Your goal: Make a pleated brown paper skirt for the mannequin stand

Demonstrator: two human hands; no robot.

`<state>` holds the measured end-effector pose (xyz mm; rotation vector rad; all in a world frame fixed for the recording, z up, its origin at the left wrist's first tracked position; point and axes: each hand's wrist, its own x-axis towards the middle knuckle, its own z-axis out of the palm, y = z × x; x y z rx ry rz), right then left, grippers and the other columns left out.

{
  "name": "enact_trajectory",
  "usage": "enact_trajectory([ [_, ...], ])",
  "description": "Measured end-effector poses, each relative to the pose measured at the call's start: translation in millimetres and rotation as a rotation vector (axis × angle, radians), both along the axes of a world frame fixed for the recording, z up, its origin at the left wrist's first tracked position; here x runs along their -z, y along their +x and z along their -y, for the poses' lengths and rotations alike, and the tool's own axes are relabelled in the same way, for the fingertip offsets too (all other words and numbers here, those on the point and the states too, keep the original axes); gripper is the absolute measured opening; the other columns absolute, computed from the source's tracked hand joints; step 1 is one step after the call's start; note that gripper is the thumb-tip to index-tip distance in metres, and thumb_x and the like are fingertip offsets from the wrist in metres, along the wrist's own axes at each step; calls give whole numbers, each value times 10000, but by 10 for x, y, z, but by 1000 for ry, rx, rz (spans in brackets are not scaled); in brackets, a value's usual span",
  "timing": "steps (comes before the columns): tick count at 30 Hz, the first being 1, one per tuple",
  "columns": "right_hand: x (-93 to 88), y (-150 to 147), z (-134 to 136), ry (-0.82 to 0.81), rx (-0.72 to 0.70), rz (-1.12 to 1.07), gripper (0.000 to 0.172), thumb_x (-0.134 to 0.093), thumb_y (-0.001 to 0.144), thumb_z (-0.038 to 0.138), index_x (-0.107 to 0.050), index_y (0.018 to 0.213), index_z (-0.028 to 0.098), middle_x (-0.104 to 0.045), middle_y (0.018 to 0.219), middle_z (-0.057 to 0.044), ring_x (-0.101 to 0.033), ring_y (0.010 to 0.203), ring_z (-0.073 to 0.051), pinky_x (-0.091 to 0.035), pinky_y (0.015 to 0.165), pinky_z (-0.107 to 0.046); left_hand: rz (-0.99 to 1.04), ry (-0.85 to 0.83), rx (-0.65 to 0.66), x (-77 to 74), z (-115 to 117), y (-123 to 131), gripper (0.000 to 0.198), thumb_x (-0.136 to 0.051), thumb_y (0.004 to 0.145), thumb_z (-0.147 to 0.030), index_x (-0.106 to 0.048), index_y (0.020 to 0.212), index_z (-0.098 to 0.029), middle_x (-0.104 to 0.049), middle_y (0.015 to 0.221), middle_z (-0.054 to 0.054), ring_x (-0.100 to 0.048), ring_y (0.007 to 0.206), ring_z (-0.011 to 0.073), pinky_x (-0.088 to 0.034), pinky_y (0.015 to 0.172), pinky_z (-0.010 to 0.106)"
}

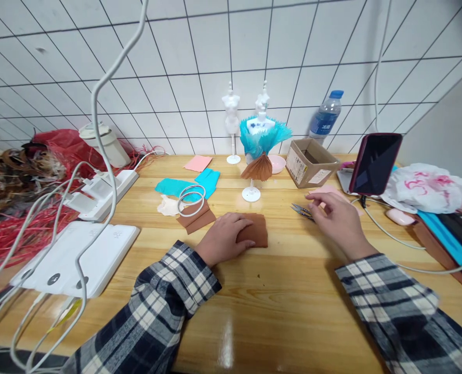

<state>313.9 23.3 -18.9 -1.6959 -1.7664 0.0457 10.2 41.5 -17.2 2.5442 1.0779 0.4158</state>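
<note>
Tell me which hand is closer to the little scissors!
Right. The right hand is just right of the scissors, almost at them; the left hand is farther, to their left, on a brown sheet.

One head-worn camera, as I observe, faces forward and down, near and above the left hand (225, 238) and right hand (339, 224); its field spans the wooden table (289, 306) to the tiled wall (199, 47).

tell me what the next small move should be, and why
I'd probably lift the small dark metal snips with the right hand: its fingers are at their handle end and the blades point away from it, while the left hand rests on the flat brown rectangle of crepe-like material.
</note>
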Motion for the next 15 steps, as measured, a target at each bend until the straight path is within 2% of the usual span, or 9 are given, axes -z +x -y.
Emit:
enact_trajectory([
  [3, -41, -360, 117, -95, -290, 39, 224, -530, 897, 331, -679, 1009, 206, -683, 905, -55, -619, 861, -202, -476, 784, -332, 50, -33, -40, -7, 19, 6, 624, -697, 749, -503, -541, 1281, -217, -585, 1245, 105, -534, 1136, 294, -433, 972, 449],
  [5, -32, -631, 185, -116, -460, 63, 240, -535, 904, 320, -660, 1078, 212, -676, 1055, -71, -600, 995, -217, -466, 891, -361, 152, -96, -74, 6, 19, 12, 664, -689, 768, -438, -464, 1350, -213, -568, 1295, 107, -537, 1157, 273, -433, 996, 430],
  [7, -5, -855, 232, -134, -505, 109, 336, -539, 905, 300, -592, 1221, 198, -628, 1219, -94, -553, 1113, -240, -437, 968, -400, 259, -170, -125, 21, -1, 9, 609, -607, 835, -318, -394, 1396, -215, -585, 1295, 98, -569, 1130, 232, -457, 978, 392],
  [9, 21, -987, 259, -172, -504, 182, 371, -577, 883, 278, -576, 1241, 183, -608, 1260, -110, -539, 1130, -261, -424, 981, -433, 278, -198, -149, 27, -36, -8, 540, -517, 883, -252, -383, 1405, -224, -631, 1249, 82, -585, 1118, 212, -460, 975, 385],
  [12, 24, -1013, 282, -213, -512, 235, 197, -604, 864, 239, -652, 1053, 206, -611, 1258, -75, -542, 1123, -259, -410, 977, -437, 105, -116, -91, 10, -79, -43, 439, -444, 941, -325, -457, 1374, -248, -622, 1289, 75, -497, 1255, 247, -378, 1057, 459],
  [15, -10, -946, 300, -243, -546, 227, 14, -634, 834, 201, -638, 847, 199, -628, 1228, -50, -552, 1114, -250, -414, 944, -417, -83, -5, -43, -23, -65, -52, 442, -348, 981, -366, -433, 1403, -266, -534, 1401, 75, -359, 1378, 269, -256, 1117, 547],
])
